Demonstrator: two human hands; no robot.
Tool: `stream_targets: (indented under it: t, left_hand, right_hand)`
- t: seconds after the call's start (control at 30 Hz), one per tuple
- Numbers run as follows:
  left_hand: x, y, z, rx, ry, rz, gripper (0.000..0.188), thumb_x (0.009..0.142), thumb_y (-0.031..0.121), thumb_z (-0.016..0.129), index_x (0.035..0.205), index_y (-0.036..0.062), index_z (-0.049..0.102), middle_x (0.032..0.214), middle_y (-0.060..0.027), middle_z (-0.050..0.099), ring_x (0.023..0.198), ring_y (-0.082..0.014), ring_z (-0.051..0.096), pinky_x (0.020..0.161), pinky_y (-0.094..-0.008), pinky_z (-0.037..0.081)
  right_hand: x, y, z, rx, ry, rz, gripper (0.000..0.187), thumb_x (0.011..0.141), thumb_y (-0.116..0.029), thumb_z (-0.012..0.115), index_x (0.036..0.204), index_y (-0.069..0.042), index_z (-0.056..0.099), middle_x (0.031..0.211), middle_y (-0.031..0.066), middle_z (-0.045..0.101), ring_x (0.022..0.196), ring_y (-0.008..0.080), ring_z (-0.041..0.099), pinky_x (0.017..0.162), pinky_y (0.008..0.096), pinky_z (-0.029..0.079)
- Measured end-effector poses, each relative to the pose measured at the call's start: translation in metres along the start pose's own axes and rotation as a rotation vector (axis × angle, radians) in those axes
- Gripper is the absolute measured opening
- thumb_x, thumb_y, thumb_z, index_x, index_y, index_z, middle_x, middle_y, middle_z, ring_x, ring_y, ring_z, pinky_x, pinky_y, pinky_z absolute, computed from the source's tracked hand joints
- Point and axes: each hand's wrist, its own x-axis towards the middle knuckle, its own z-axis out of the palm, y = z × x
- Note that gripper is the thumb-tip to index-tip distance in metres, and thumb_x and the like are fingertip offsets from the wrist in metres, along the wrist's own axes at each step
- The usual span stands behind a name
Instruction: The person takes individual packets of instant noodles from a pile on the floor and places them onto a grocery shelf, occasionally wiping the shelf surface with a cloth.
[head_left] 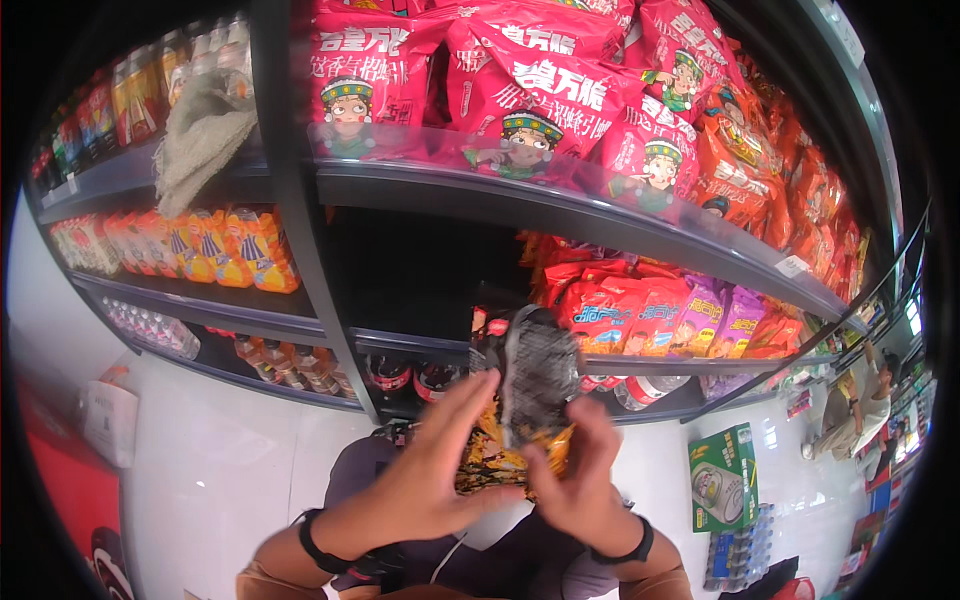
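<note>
1. Pale, glossy floor [230, 470] spreads beneath dark, straight-edged shop shelving [300, 190], which bows in the fisheye view.
2. Held between both hands, in front of the shelving and above the person's lap, is a packet [540, 375]. Its upper part is black with a greyish crosshatched look, rounded at the top; its lower part is mottled gold, orange and black. Motion blur hides finer print, and whether it is one packet or several I cannot tell.
3. On the packet's left side lies the left hand [430, 465], partly open, fingers fairly straight and thumb spread low across the front.
4. At its right side the right hand [580, 485] is half curled, thumb on the lower front and fingers bent around the edge. How firmly either hand presses, I cannot tell.
5. Puffed, crinkled pink bags [550, 95] with a shiny film crowd the upper shelf, behind a clear, smooth plastic guard [400, 150]. Smaller red bags [610, 300] fill the tier below.
6. Coarse beige cloth [205, 130] drapes in loose folds over the left shelf, above squarish orange bottles [250, 245].
7. Right of the person stands a flat-sided green carton [723, 480].
</note>
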Motion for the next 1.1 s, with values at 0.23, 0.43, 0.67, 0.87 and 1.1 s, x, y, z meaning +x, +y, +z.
stream_targets:
  t: [0.23,0.43,0.67,0.87,1.1]
  left_hand:
    - [0.007,-0.016,0.041,-1.085,0.281,-0.361,0.065,0.083,0.002,0.06,0.138,0.0067,0.024,0.122,-0.0112,0.05,0.108,-0.0182,0.051,0.092,-0.0344,0.043]
    - [-0.002,-0.007,0.03,-1.376,0.121,-0.447,0.074,0.079,0.001,0.056,0.144,0.0086,0.02,0.131,-0.0172,0.046,0.119,-0.0303,0.05,0.099,-0.043,0.041]
    - [-0.011,-0.025,0.046,-1.402,0.217,-0.366,0.066,0.086,0.008,0.055,0.141,0.0099,0.019,0.131,-0.0166,0.045,0.118,-0.0298,0.05,0.097,-0.0453,0.044]
    - [-0.033,-0.076,0.055,-1.696,0.168,-0.346,0.054,0.094,0.042,0.04,0.141,0.0192,0.028,0.135,-0.0248,0.042,0.123,-0.0432,0.043,0.099,-0.0611,0.035]
    - [-0.088,-0.16,0.093,-1.508,0.505,-0.902,0.04,0.091,0.034,0.044,0.125,0.0115,0.045,0.118,-0.0199,0.057,0.103,-0.0327,0.058,0.087,-0.0461,0.047]
  right_hand:
    - [0.012,-0.006,-0.031,-0.037,-0.434,-0.157,0.06,0.072,-0.016,0.074,0.125,-0.002,0.05,0.128,0.0236,0.045,0.108,0.0358,0.051,0.092,0.0408,0.042]
    - [0.055,0.006,-0.059,-0.245,-0.287,-0.08,0.065,0.071,-0.016,0.077,0.127,-0.004,0.046,0.129,0.0206,0.041,0.115,0.0364,0.046,0.096,0.0411,0.04]
    - [0.113,0.032,-0.044,-0.017,-0.784,0.263,0.071,0.069,-0.015,0.081,0.13,-0.013,0.044,0.108,0.0076,0.046,0.09,0.0141,0.049,0.07,0.0232,0.044]
    - [0.176,0.061,0.0,-0.101,-0.959,0.23,0.038,0.072,-0.021,0.077,0.103,-0.006,0.061,0.095,0.004,0.052,0.091,0.0144,0.048,0.079,0.0273,0.041]
    - [0.236,0.069,0.042,-0.171,-0.532,0.423,0.04,0.076,-0.027,0.073,0.108,-0.007,0.06,0.101,0.0094,0.062,0.095,0.0175,0.055,0.083,0.0324,0.042]
